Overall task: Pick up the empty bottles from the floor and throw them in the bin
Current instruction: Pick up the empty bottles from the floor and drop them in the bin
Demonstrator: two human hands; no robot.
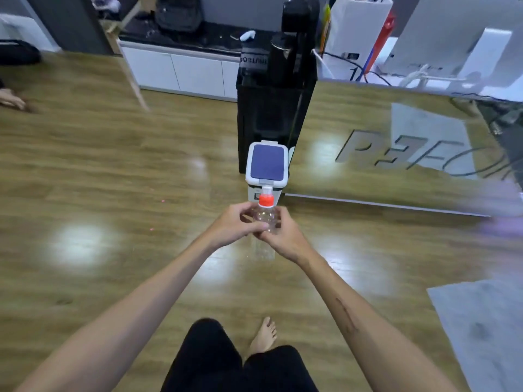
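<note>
Gripping clear bottle (pixel 265 219) with red cap (pixel 266 200) upright in both hands, left hand (pixel 236 225) and right hand (pixel 285 234) curling round its body. Holding it just before the closed white bin (pixel 266 168), above wooden floor (pixel 113 179).

Mirrored, partly cut-off lettering on wall panel (pixel 396 142)

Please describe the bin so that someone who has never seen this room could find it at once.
Find the tall black cabinet standing on the wooden floor. The bin sits at its foot, just beyond the held bottle. It is small and white, with a closed dark blue lid.
</note>
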